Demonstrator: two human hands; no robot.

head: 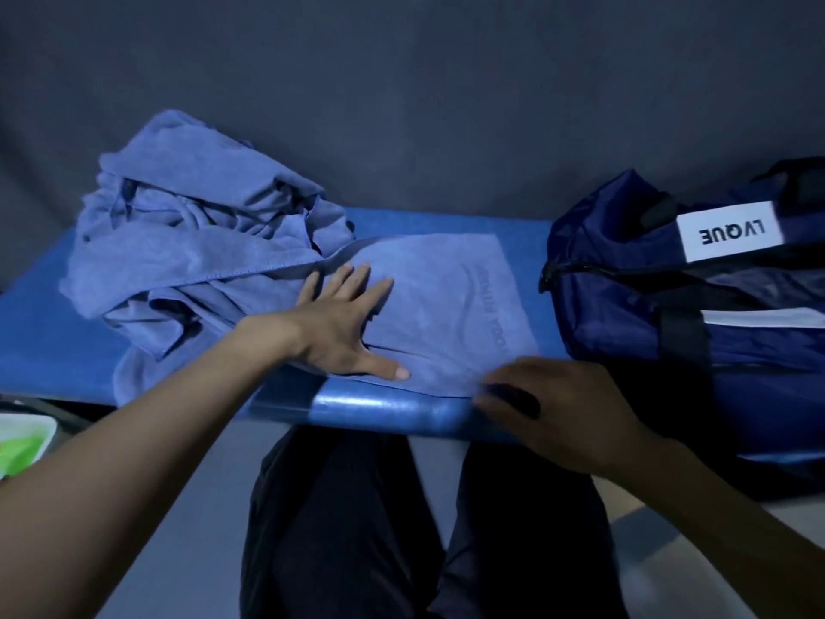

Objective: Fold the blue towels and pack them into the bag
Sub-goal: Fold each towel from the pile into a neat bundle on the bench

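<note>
Folding step: your left hand (343,323) pressed flat on the partly folded blue microfibre towel (451,314); right hand (549,408) pinched its 5 o'clock corner, blurred. Next: packing into the navy nylon duffel bag (647,306) at 3 o'clock.

R hand (562,408) is motion-blurred at the fingers, so can't tell whether it pinches the flat towel (446,306) or just touches its near corner. Towel's embossed lettering too faint to read in full. Crumpled towel pile (192,243): no. of towels can't be counted, folds hide each other. Bag (696,314) cut off by the right edge; its opening can't be made out. White/green object (22,444) at left edge mostly out of frame, unidentifiable.
</note>
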